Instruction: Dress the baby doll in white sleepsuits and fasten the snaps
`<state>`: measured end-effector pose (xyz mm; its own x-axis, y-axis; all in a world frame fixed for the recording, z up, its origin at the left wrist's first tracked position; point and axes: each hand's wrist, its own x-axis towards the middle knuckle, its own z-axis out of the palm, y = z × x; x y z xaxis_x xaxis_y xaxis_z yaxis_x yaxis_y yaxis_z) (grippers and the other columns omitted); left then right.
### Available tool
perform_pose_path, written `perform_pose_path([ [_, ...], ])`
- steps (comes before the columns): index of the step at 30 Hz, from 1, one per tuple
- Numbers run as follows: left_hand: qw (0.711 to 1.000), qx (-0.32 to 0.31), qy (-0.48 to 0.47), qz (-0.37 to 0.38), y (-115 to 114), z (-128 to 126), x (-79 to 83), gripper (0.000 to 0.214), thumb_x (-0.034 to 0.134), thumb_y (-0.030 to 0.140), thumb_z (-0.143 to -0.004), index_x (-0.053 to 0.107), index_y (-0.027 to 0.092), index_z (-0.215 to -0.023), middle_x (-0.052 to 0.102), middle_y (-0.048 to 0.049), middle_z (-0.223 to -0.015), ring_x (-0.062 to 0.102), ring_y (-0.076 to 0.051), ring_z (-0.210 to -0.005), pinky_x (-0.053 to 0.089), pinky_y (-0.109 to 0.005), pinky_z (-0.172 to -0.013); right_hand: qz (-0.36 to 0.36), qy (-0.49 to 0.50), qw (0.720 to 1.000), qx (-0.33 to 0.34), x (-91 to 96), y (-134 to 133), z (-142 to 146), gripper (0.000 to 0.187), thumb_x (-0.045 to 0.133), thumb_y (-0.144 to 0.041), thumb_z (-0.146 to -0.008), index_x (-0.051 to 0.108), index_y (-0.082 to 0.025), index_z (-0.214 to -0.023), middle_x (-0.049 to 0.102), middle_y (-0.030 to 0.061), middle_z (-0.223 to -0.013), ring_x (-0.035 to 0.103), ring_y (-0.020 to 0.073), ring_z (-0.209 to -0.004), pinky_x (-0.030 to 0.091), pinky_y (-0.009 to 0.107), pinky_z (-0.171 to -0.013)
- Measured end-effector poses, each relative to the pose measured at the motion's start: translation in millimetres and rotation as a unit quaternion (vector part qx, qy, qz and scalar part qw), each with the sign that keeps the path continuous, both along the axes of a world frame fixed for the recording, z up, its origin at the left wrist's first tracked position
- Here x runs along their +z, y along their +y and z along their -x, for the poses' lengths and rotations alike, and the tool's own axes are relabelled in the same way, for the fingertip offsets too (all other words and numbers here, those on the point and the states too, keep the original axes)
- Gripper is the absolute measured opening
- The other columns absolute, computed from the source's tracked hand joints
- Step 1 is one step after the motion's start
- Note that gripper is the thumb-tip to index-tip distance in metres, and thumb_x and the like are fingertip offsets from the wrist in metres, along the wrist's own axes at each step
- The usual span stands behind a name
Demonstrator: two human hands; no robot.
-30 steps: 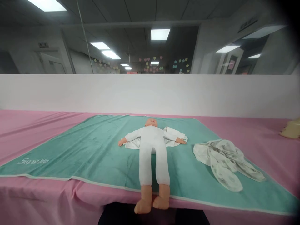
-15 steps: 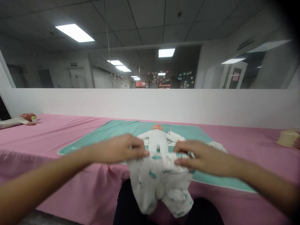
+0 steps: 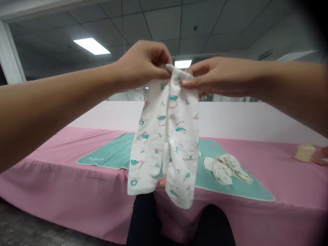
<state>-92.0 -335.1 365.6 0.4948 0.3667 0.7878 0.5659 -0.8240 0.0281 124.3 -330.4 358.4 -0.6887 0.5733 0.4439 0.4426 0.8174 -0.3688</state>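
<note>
One head-worn camera looked forward from the person's head, tilted slightly down across the pink table (image 3: 64, 184). Left hand (image 3: 142, 63) and right hand (image 3: 222, 77) were very close to the lens, table farther out, dark-trousered legs (image 3: 143, 222) along the bottom edge.

White script lettering (image 3: 95, 159) on a corner of the soft, rectangular teal mat (image 3: 110, 153) is too small and blurred to read; nothing else is legible.

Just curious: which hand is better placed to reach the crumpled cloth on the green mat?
Probably the right hand: it is nearer the crumpled cloth, though it holds the printed baby garment.
</note>
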Motion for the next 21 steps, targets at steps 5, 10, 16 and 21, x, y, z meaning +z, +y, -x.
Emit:
perform_pose_path([
  [5, 0.986, -0.024, -0.144, -0.083, -15.5, -18.1, 27.5, 0.027, 0.055, 0.039, -0.081, 0.059, 0.015, -0.094, 0.057, -0.0025, -0.092, 0.052, -0.028, -0.104, 0.04, -0.041, -0.081, -0.01, 0.049, 0.993, 0.104, 24.7, -35.2, 33.8, 0.02, 0.054, -0.03, -0.084, 0.063, -0.013, -0.091, 0.065, -0.0029, -0.088, 0.061, 0.0177, -0.094, 0.048, 0.033, -0.078],
  [10, 0.973, -0.032, -0.216, 0.081, -23.5, 4.8, -5.0, 0.056, 0.042, 0.052, -0.086, 0.053, 0.001, -0.107, 0.059, -0.0105, -0.093, 0.057, -0.03, -0.098, 0.042, -0.047, -0.08, -0.152, 0.128, 0.98, 0.022, 35.9, -26.0, 43.9, 0.024, 0.058, -0.034, -0.081, 0.062, -0.012, -0.092, 0.06, -0.0019, -0.076, 0.06, 0.0097, -0.07, 0.048, 0.027, -0.064],
  [16, 0.86, -0.271, -0.229, 0.367, 9.9, 14.3, -143.6, 0.054, 0.058, 0.049, -0.077, 0.053, 0.015, -0.119, 0.064, -0.0116, -0.109, 0.059, -0.029, -0.1, 0.048, -0.038, -0.084, -0.179, 0.28, 0.943, 0.019, -17.1, 59.5, 82.4, 0.023, 0.053, -0.034, -0.084, 0.059, -0.011, -0.087, 0.059, 0.0, -0.078, 0.057, 0.0147, -0.084, 0.046, 0.037, -0.083],
  [21, 0.736, -0.298, -0.383, 0.471, 81.5, 7.9, -241.1, 0.05, 0.063, 0.037, -0.075, 0.055, 0.015, -0.118, 0.066, -0.012, -0.105, 0.06, -0.029, -0.097, 0.048, -0.038, -0.083, -0.116, 0.326, 0.932, -0.108, -125.2, 188.5, 124.6, 0.026, 0.046, -0.033, -0.086, 0.059, -0.014, -0.099, 0.062, 0.0071, -0.102, 0.054, 0.021, -0.102, 0.037, 0.04, -0.096],
])
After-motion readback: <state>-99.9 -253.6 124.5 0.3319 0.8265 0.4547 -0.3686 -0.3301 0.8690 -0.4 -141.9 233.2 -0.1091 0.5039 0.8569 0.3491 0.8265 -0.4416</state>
